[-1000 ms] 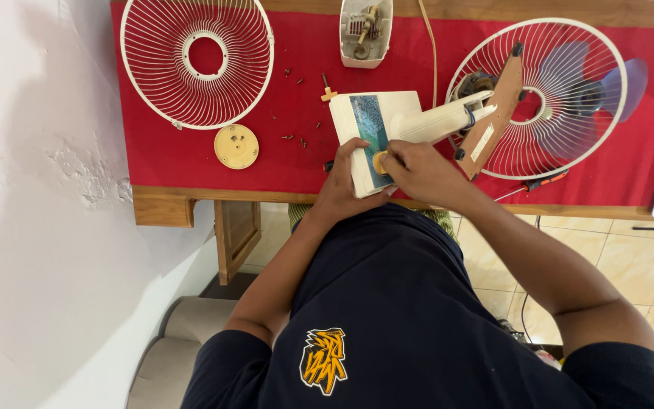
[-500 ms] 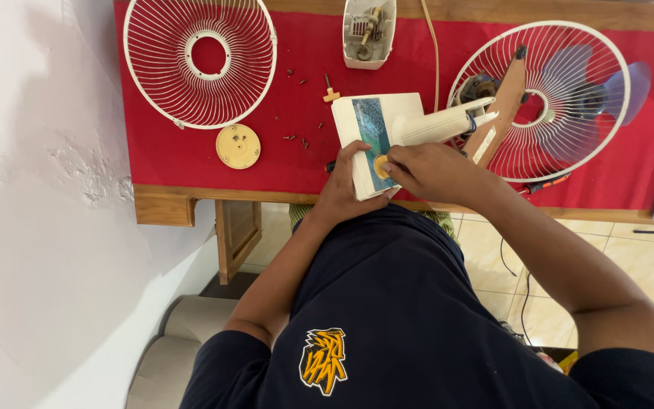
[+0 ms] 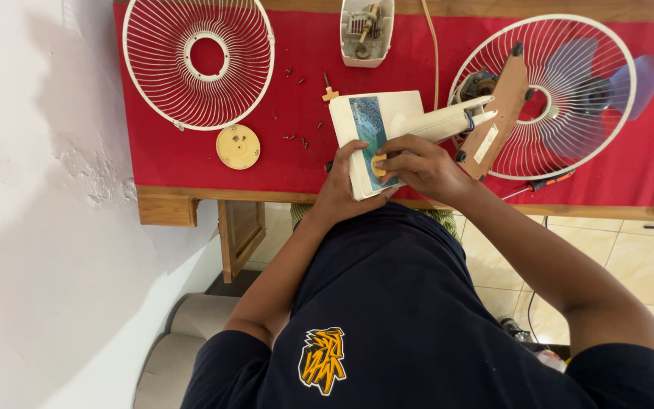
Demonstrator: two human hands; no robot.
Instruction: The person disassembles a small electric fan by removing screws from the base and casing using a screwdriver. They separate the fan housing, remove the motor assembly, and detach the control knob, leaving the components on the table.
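A cream fan base with a blue panel lies on the red table cover, its neck running right toward the rear grille and blades. My left hand grips the base's near left edge. My right hand pinches the yellow knob on the blue panel with its fingertips.
A loose white front grille lies at the far left with a round yellow cap below it. Several small screws are scattered mid-table. A white motor cover sits at the back, a screwdriver by the near edge, a wall on the left.
My right hand has shifted on the yellow knob, its fingers now spread more over the panel. My left hand has kept its grip on the base.
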